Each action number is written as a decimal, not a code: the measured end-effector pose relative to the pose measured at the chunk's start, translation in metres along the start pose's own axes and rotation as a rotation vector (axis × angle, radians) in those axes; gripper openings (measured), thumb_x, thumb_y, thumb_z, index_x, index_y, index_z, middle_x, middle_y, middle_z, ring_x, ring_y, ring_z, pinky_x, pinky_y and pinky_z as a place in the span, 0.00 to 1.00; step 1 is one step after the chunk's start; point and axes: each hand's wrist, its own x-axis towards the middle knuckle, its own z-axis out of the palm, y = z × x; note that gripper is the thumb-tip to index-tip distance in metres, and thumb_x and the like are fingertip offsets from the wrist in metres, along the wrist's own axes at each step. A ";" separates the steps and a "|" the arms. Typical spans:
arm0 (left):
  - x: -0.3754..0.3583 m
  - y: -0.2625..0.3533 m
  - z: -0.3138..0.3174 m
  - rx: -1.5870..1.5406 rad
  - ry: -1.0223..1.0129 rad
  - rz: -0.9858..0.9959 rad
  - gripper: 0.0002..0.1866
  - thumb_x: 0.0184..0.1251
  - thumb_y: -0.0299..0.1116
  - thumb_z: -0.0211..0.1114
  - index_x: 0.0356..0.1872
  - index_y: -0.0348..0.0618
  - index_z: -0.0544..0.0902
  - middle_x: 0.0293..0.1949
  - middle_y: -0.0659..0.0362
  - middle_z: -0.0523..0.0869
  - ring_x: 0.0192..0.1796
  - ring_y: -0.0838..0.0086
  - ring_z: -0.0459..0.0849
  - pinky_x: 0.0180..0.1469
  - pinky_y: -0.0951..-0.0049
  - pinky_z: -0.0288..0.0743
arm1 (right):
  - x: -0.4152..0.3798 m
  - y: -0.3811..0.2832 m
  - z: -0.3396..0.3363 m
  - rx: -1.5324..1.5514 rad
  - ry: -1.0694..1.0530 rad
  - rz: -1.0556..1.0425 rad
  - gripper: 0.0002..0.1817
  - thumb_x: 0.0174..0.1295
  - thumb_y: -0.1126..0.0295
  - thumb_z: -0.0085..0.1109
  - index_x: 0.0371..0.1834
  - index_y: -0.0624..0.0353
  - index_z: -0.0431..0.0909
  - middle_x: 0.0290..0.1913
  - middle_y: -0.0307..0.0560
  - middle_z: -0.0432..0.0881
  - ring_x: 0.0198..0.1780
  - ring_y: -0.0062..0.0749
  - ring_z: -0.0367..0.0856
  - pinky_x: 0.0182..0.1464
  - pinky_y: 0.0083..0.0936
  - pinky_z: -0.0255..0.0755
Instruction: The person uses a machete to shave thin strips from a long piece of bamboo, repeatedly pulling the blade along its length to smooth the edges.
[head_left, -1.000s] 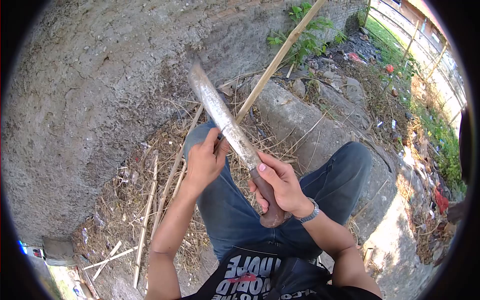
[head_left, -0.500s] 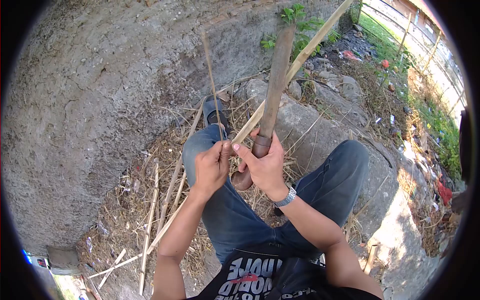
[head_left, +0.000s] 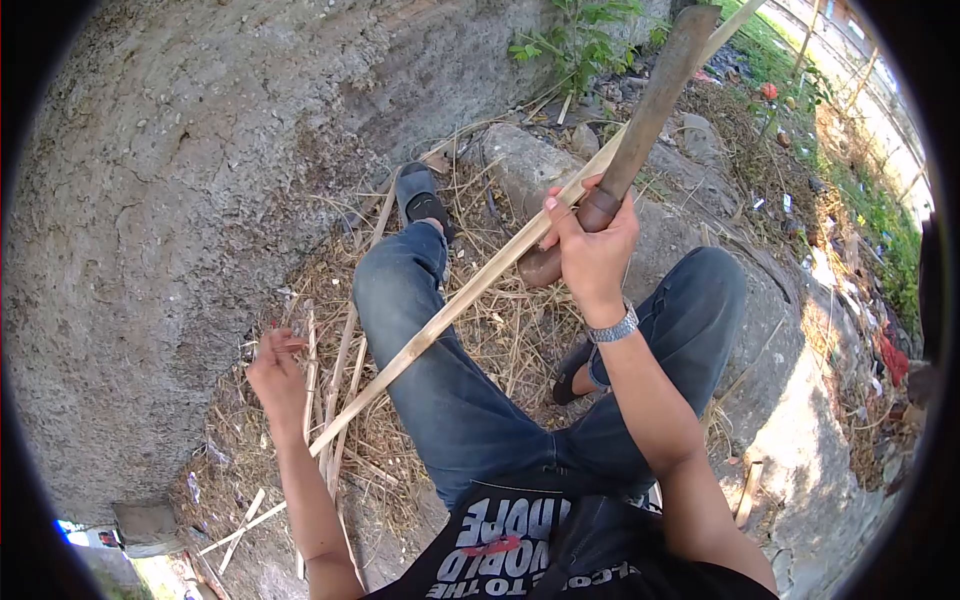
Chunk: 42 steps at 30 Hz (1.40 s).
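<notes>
My right hand (head_left: 597, 250), with a metal watch at the wrist, grips the dark handle of a machete (head_left: 660, 100). Its broad, worn blade points up and to the right. Thumb and fingers of the same hand also hold a long pale bamboo strip (head_left: 480, 283), which runs diagonally behind the blade, across my left knee and down to the lower left. Off to the left, my left hand (head_left: 277, 378) is raised over the littered ground, apart from the strip. Its fingers look loosely apart, slightly blurred, with nothing visible in them.
A rough wall (head_left: 200, 200) rises on the left. Several bamboo pieces (head_left: 335, 380) lie on dry straw beside my left leg (head_left: 400, 300). A large rock (head_left: 540, 165) lies ahead, with a green plant (head_left: 580, 45) behind it. Litter and grass cover the right side.
My left hand has moved away to the left and no longer holds the thin strip seen before. My right hand, with machete and bamboo strip, has shifted up and right, the blade leaning further right.
</notes>
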 end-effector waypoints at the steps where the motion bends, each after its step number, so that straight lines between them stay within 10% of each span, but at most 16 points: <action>1: 0.003 -0.032 -0.018 0.047 0.023 -0.121 0.18 0.89 0.36 0.51 0.46 0.35 0.86 0.34 0.47 0.94 0.36 0.57 0.94 0.41 0.65 0.85 | 0.003 -0.003 -0.004 -0.012 0.012 -0.003 0.21 0.64 0.86 0.68 0.52 0.61 0.67 0.42 0.54 0.89 0.24 0.25 0.84 0.24 0.23 0.77; 4: 0.004 -0.095 -0.075 0.701 -0.149 -0.532 0.32 0.88 0.52 0.48 0.69 0.30 0.79 0.60 0.36 0.88 0.60 0.46 0.89 0.62 0.49 0.80 | 0.008 -0.003 -0.012 -0.039 0.031 -0.008 0.20 0.64 0.86 0.67 0.52 0.61 0.67 0.42 0.54 0.89 0.24 0.26 0.84 0.24 0.24 0.77; 8: -0.042 -0.178 -0.078 0.665 -0.032 -0.489 0.44 0.86 0.61 0.45 0.84 0.31 0.57 0.73 0.34 0.77 0.72 0.36 0.78 0.75 0.47 0.69 | 0.007 0.001 -0.007 -0.056 0.051 -0.030 0.20 0.64 0.87 0.67 0.52 0.62 0.67 0.41 0.54 0.89 0.23 0.26 0.84 0.24 0.25 0.77; 12: -0.076 -0.117 -0.042 0.004 -0.492 -0.171 0.37 0.86 0.59 0.48 0.74 0.32 0.76 0.67 0.34 0.83 0.72 0.45 0.81 0.75 0.55 0.71 | 0.005 0.002 0.003 -0.047 0.036 -0.003 0.20 0.64 0.86 0.67 0.52 0.62 0.67 0.42 0.55 0.89 0.22 0.26 0.83 0.24 0.25 0.77; 16: -0.115 -0.127 0.000 -0.173 -0.647 -0.154 0.21 0.80 0.46 0.65 0.53 0.34 0.88 0.34 0.47 0.92 0.36 0.63 0.92 0.42 0.64 0.82 | 0.012 0.006 0.003 -0.077 0.018 -0.003 0.20 0.65 0.87 0.66 0.52 0.62 0.66 0.43 0.57 0.90 0.22 0.27 0.83 0.24 0.25 0.76; 20: -0.137 -0.136 0.016 -0.171 -0.500 -0.063 0.16 0.76 0.38 0.71 0.33 0.37 0.80 0.17 0.64 0.78 0.19 0.79 0.71 0.23 0.70 0.60 | 0.016 -0.003 -0.007 -0.156 -0.102 0.044 0.17 0.70 0.77 0.69 0.53 0.62 0.69 0.37 0.47 0.86 0.22 0.25 0.83 0.24 0.25 0.76; 24: -0.110 -0.083 0.002 -0.529 -0.680 -0.381 0.11 0.76 0.32 0.72 0.35 0.39 0.81 0.20 0.70 0.76 0.22 0.88 0.65 0.25 0.78 0.52 | 0.000 -0.017 -0.013 -0.244 -0.332 0.202 0.19 0.75 0.65 0.69 0.60 0.61 0.73 0.28 0.35 0.78 0.24 0.22 0.81 0.28 0.22 0.76; 28: -0.074 -0.049 0.006 -0.484 -0.763 -0.291 0.13 0.76 0.36 0.73 0.34 0.39 0.82 0.21 0.69 0.78 0.23 0.88 0.66 0.25 0.77 0.55 | -0.019 -0.010 -0.022 -0.602 -0.494 0.173 0.16 0.77 0.59 0.66 0.51 0.62 0.80 0.25 0.33 0.75 0.25 0.18 0.78 0.29 0.22 0.73; 36: -0.044 -0.019 0.022 -0.732 -0.813 -0.379 0.20 0.85 0.44 0.63 0.31 0.42 0.79 0.20 0.71 0.73 0.22 0.86 0.65 0.24 0.77 0.56 | -0.049 -0.016 -0.010 -0.116 -0.358 0.355 0.17 0.82 0.60 0.58 0.47 0.67 0.80 0.27 0.39 0.78 0.17 0.16 0.72 0.19 0.19 0.65; 42: 0.006 0.019 0.001 -0.870 -0.183 -0.057 0.19 0.87 0.44 0.59 0.36 0.41 0.79 0.20 0.71 0.71 0.21 0.88 0.65 0.23 0.81 0.54 | -0.034 -0.059 0.006 0.076 -0.338 0.219 0.10 0.78 0.67 0.62 0.43 0.64 0.78 0.24 0.38 0.78 0.18 0.18 0.76 0.20 0.18 0.65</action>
